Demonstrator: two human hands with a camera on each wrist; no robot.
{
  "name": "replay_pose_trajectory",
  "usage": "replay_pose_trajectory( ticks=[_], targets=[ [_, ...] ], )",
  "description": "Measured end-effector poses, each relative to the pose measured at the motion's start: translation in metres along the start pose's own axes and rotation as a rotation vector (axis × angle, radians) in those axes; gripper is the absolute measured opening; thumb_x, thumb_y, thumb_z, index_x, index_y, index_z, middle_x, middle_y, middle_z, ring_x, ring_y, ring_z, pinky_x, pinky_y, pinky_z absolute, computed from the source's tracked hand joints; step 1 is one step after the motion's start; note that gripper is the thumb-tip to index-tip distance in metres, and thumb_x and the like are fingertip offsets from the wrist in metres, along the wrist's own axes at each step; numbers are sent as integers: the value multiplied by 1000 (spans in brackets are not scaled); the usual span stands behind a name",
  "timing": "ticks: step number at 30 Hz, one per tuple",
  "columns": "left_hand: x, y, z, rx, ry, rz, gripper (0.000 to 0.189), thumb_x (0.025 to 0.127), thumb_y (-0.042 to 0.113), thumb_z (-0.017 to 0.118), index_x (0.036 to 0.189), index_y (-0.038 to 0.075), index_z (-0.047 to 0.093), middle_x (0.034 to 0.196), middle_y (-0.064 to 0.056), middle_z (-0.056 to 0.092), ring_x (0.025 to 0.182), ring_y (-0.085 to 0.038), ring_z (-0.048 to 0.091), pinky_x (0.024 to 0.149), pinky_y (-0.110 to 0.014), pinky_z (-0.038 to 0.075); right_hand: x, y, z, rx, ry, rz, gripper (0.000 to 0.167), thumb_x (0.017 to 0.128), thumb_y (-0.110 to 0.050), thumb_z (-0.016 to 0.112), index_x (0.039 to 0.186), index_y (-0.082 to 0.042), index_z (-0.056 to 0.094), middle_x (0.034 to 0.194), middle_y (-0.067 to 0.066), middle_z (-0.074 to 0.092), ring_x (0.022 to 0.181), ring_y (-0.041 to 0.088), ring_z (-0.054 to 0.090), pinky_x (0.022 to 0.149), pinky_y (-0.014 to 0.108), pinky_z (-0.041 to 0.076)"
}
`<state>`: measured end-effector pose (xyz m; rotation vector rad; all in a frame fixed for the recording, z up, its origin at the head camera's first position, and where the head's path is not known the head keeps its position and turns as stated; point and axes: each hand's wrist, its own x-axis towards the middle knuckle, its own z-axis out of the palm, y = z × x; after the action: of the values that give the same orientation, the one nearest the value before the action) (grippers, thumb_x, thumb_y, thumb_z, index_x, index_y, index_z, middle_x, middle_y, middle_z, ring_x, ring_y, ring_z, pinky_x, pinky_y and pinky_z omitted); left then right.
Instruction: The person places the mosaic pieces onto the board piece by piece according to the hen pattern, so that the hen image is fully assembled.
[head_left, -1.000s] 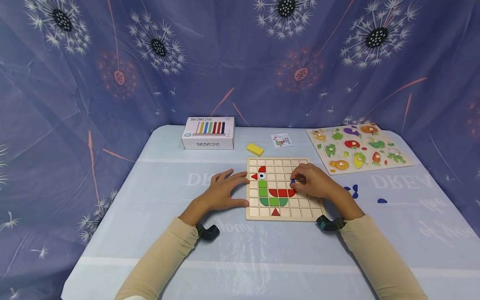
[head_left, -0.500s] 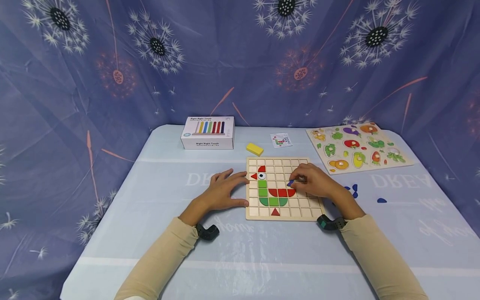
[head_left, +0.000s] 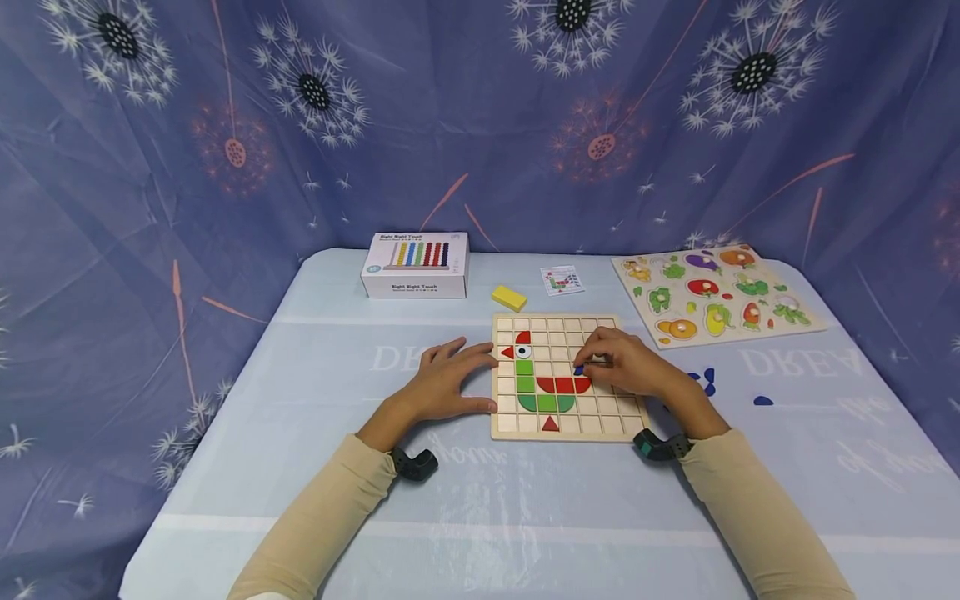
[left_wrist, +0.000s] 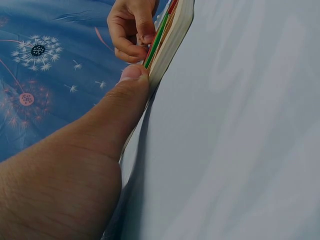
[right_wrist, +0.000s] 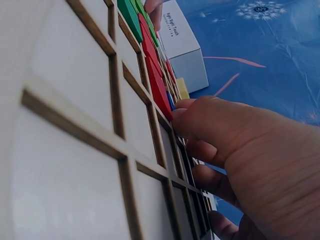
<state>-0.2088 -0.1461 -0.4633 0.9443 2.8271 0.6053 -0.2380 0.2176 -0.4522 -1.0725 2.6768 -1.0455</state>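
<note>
A wooden grid board [head_left: 611, 425] lies on the table with flat coloured pieces set in it like a bird. Its parts include an eye tile [head_left: 523, 352], green tiles [head_left: 527, 384] and a red row [head_left: 562, 386]. My left hand [head_left: 446, 383] has its fingers spread, with thumb and fingertips at the board's left edge. Over the board's right half, my right hand [head_left: 626, 362] pinches a small blue piece [head_left: 578, 371] just above the red row. That blue piece [right_wrist: 170, 100] is mostly hidden by the fingertips in the right wrist view.
Several loose blue pieces [head_left: 709, 382] lie right of the board, one half-round blue piece [head_left: 763, 401] farther off. Behind stand a white box [head_left: 416, 267], a yellow block [head_left: 510, 297], a picture card [head_left: 562, 281] and a vegetable puzzle board [head_left: 727, 296].
The blue piece has shifted slightly left and turned in my right fingertips, now lying lower against the board. My left hand has stayed in place at the board's edge.
</note>
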Motion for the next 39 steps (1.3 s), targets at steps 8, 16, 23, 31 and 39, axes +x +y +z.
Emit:
replay_pose_trajectory(
  ticks=[8, 16, 23, 31, 39],
  targets=[
    [0, 0, -1, 0, -3, -5, 73, 84, 69, 68, 146, 33, 52, 162, 10, 32, 151, -35, 17, 111, -58, 15, 0, 1, 0, 14, -4, -9, 22, 88, -1, 75, 103, -19, 76, 103, -4, 61, 88, 18, 51, 74, 37, 40],
    [0, -1, 1, 6, 3, -2, 74, 84, 70, 68, 146, 33, 52, 162, 10, 32, 150, -35, 18, 110, -58, 16, -1, 1, 1, 23, -3, -19, 23, 89, -1, 74, 102, -19, 77, 104, -4, 60, 89, 20, 50, 74, 38, 36],
    [0, -2, 1, -1, 12, 10, 74, 84, 70, 68, 146, 33, 52, 162, 10, 32, 150, -35, 18, 110, -60, 15, 0, 2, 1, 30, -7, -15, 21, 88, 0, 75, 97, -18, 77, 104, -3, 60, 95, 20, 52, 78, 40, 37],
    [0, -1, 0, 1, 5, 8, 74, 84, 70, 68, 146, 32, 52, 162, 9, 33, 150, -35, 18, 110, -59, 15, -1, 3, 1, 30, -9, -21, 22, 87, 1, 74, 98, -18, 76, 105, -3, 60, 93, 20, 50, 76, 39, 37],
    [0, -1, 0, 3, 3, 11, 75, 84, 70, 67, 147, 33, 51, 162, 10, 32, 150, -36, 18, 110, -59, 15, -1, 3, 2, 32, -9, -12, 24, 87, 1, 73, 99, -19, 76, 104, -4, 59, 91, 19, 50, 76, 40, 36]
  ],
)
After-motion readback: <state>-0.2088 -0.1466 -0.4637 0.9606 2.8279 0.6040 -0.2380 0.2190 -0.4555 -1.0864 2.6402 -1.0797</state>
